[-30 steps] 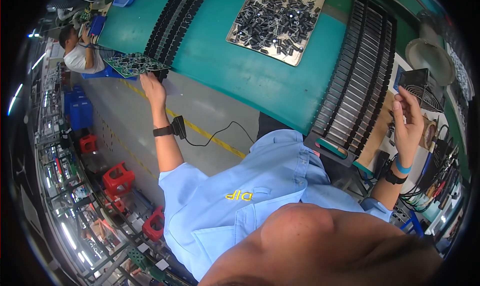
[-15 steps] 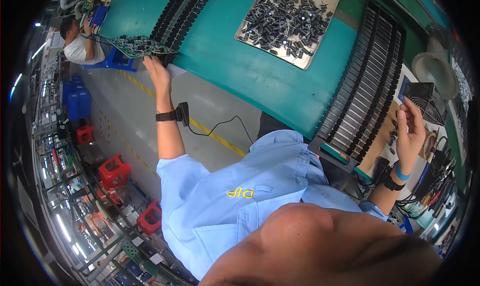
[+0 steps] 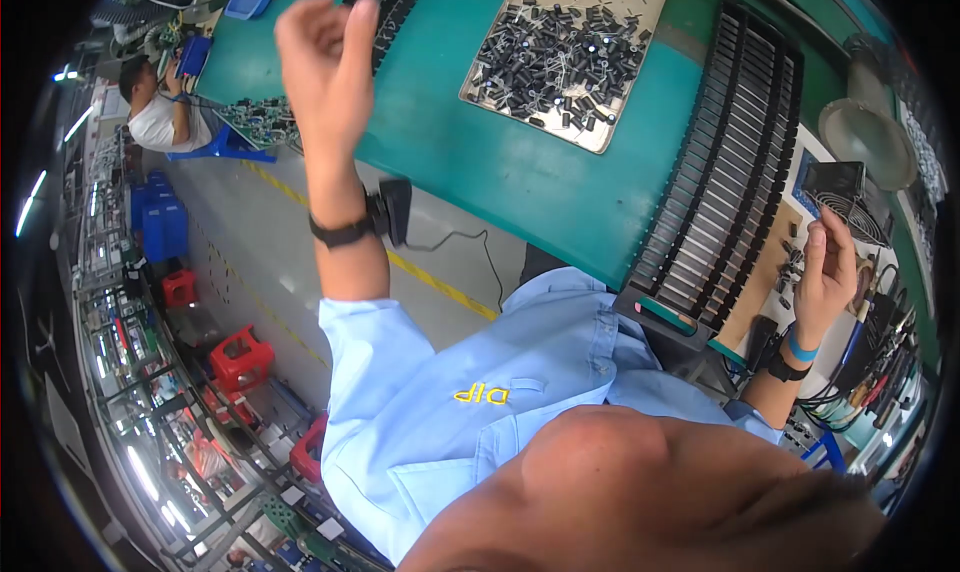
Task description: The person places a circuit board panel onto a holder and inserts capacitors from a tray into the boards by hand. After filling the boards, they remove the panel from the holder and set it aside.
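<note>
My left hand [image 3: 328,77] is raised over the far left of the green table [image 3: 430,122]. Its thumb stands away from loosely curled fingers, with nothing visible in them. Behind that wrist, a populated green circuit board [image 3: 262,120] sits at the table edge, partly hidden. My right hand [image 3: 828,282] hovers at the right, near a black fan with a wire grille [image 3: 850,200]. Its fingers are half bent, thumb slightly apart, and I see nothing between them. A long black slotted rack [image 3: 715,172] lies between that hand and a beige tray [image 3: 560,135] of black cylindrical capacitors [image 3: 560,57].
Another slotted rack [image 3: 400,2] lies at the far left, partly covered by my hand. Hand tools and cables [image 3: 870,372] crowd the right side. A seated person in white [image 3: 165,112] works at the left. Red stools [image 3: 240,360] and blue bins [image 3: 163,222] stand on the floor.
My left hand has left the circuit board's edge and risen over the table, its fingers curling. The right hand has shifted slightly down, beside the fan.
</note>
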`<action>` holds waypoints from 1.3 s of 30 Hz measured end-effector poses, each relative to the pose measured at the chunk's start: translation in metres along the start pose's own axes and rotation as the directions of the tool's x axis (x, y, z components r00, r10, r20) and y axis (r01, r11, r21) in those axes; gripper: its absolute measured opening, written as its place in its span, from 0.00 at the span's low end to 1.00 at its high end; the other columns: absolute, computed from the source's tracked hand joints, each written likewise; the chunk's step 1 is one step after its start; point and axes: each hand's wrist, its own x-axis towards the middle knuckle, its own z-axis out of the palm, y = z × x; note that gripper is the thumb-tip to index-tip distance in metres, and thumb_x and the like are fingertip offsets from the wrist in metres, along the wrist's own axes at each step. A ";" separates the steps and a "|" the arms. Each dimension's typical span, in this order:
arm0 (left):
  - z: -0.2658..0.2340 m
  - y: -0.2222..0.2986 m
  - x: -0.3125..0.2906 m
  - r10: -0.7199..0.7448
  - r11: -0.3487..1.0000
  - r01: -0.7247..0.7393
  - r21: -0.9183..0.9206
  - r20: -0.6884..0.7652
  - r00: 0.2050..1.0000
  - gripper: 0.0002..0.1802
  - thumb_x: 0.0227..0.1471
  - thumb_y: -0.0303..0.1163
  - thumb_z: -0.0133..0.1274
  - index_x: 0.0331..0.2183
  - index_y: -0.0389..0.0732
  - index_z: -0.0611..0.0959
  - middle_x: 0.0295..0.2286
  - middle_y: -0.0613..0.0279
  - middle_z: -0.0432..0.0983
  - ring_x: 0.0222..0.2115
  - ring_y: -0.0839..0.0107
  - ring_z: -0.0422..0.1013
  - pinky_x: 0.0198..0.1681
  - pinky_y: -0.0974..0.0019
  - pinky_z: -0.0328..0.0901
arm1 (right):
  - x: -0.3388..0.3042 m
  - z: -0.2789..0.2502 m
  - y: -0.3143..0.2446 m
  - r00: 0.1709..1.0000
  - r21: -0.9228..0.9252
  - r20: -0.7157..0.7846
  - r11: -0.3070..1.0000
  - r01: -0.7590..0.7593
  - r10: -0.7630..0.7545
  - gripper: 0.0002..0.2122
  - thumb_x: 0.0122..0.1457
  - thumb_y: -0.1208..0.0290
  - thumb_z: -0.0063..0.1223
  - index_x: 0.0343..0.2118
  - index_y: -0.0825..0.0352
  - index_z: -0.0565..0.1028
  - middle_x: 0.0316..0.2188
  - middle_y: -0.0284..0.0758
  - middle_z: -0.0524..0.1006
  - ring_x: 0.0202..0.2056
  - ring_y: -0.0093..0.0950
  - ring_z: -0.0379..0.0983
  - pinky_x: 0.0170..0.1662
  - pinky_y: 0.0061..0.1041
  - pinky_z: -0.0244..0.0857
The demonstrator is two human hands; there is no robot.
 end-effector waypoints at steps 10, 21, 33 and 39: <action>0.030 -0.107 0.221 -0.181 0.455 0.659 -0.599 0.662 0.727 0.10 0.63 0.34 0.58 0.39 0.39 0.76 0.27 0.58 0.76 0.22 0.62 0.72 0.29 0.61 0.71 | 0.004 0.001 0.005 0.998 -0.001 -0.003 0.998 0.060 -0.060 0.12 0.71 0.77 0.56 0.55 0.72 0.79 0.48 0.33 0.80 0.44 0.17 0.75 0.47 0.16 0.69; 0.051 -0.116 0.230 0.557 0.490 -0.699 0.521 0.429 0.711 0.12 0.51 0.25 0.50 0.38 0.34 0.81 0.33 0.40 0.78 0.40 0.40 0.74 0.44 0.47 0.70 | 0.006 0.002 0.004 1.000 -0.026 0.020 0.999 0.024 -0.024 0.11 0.70 0.77 0.57 0.53 0.72 0.80 0.47 0.32 0.79 0.42 0.17 0.74 0.45 0.16 0.68; -0.006 -0.040 0.242 -0.009 0.245 -0.516 0.821 0.534 0.846 0.19 0.63 0.35 0.54 0.54 0.44 0.83 0.47 0.41 0.82 0.49 0.42 0.77 0.52 0.47 0.71 | 0.010 0.008 -0.005 0.997 -0.041 0.015 0.996 0.074 -0.074 0.10 0.68 0.79 0.58 0.51 0.72 0.81 0.42 0.31 0.79 0.39 0.17 0.74 0.43 0.15 0.68; -0.024 0.051 0.167 0.140 0.707 -0.443 0.551 0.505 0.852 0.21 0.67 0.34 0.55 0.58 0.36 0.80 0.47 0.51 0.85 0.45 0.63 0.80 0.48 0.64 0.71 | 0.016 0.004 -0.009 0.993 -0.064 0.091 0.995 0.083 -0.077 0.11 0.68 0.79 0.58 0.52 0.71 0.81 0.43 0.33 0.80 0.42 0.19 0.76 0.45 0.17 0.70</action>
